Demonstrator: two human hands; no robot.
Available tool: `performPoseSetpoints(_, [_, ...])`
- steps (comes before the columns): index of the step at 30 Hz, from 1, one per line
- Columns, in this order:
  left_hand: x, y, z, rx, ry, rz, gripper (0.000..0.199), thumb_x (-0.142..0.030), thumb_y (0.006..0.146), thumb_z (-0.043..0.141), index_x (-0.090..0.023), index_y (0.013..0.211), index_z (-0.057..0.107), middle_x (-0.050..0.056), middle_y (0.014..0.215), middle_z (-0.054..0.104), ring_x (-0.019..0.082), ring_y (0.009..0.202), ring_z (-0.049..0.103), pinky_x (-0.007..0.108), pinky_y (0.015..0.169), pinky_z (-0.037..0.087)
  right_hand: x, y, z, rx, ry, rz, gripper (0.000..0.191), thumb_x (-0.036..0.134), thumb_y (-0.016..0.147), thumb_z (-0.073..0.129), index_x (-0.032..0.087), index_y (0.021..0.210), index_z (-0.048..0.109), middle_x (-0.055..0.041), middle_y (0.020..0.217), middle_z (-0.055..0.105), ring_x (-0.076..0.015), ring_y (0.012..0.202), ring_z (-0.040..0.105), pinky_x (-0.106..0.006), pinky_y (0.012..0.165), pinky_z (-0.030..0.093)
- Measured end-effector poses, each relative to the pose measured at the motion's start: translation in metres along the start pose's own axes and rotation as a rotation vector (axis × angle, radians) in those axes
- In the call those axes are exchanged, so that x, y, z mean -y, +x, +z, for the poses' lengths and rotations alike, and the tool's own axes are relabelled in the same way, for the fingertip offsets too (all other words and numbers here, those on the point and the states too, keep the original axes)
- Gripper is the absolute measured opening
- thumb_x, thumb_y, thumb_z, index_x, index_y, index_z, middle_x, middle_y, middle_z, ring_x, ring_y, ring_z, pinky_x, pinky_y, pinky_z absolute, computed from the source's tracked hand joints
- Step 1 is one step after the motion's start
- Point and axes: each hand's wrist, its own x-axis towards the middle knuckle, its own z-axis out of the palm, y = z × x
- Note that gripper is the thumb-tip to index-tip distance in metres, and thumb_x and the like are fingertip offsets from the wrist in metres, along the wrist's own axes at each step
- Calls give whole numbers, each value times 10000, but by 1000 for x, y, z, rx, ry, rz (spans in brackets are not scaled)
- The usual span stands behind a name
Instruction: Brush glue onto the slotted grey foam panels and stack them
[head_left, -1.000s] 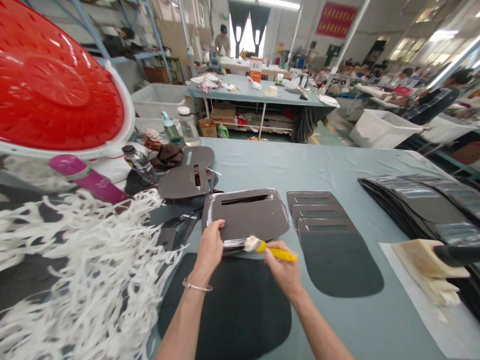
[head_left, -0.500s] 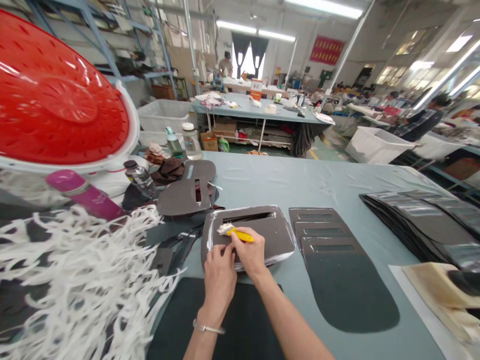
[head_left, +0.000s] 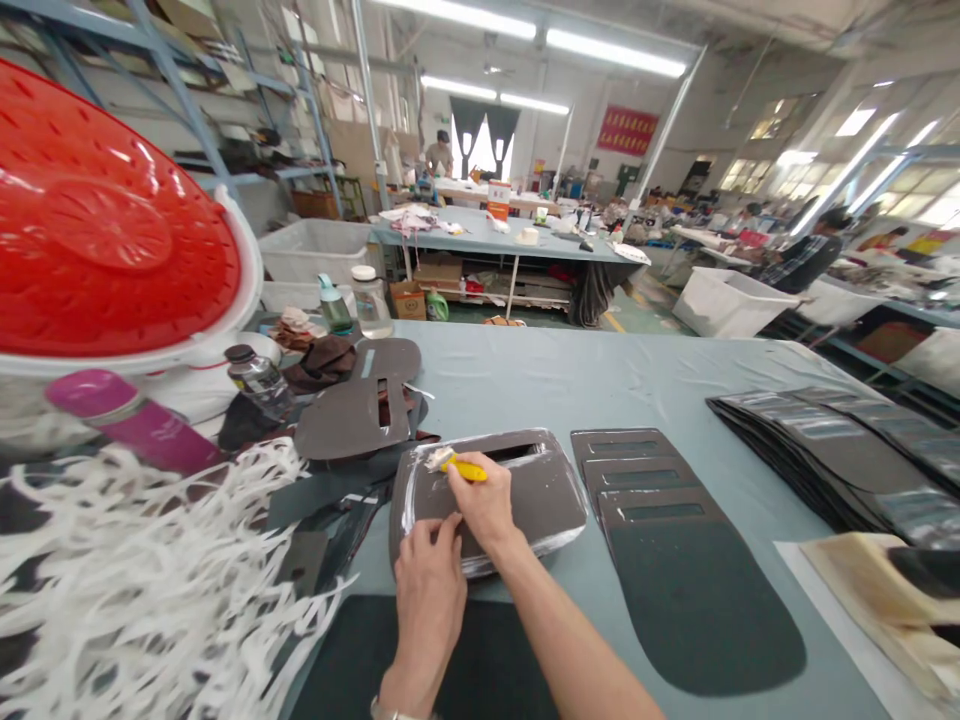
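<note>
The right hand (head_left: 487, 507) pinches a yellow-handled brush (head_left: 463, 468) on a dark foam panel (head_left: 544, 500) at lower centre, the open left hand (head_left: 424, 600) pressing it; a slip could smear white paste (head_left: 409, 515) onto the neighbouring panels (head_left: 645, 470).

The right hand (head_left: 486, 505) hides part of the yellow brush (head_left: 465, 470), and the bangle (head_left: 390, 716) on the left wrist (head_left: 405, 690) is cut off below (just a sliver shows)
</note>
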Motion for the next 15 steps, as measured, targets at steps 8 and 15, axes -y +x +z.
performPoseSetpoints(8, [-6, 5, -2, -8, 5, -40, 278, -278, 885, 422, -252, 1089, 610, 75, 1007, 525, 212, 892, 488, 334, 718, 413, -82, 19, -140, -354, -469, 189, 280, 386, 805, 501, 175, 822, 684, -49, 693, 679, -150, 598, 595, -225, 611, 423])
performPoseSetpoints(15, [-57, 29, 18, 40, -285, 22, 231, -230, 861, 422, -172, 979, 612, 85, 984, 584, 206, 919, 535, 365, 858, 428, -100, -21, -154, -227, -382, 339, 340, 410, 879, 413, 244, 1039, 662, -41, 790, 708, -186, 685, 658, -261, 636, 467])
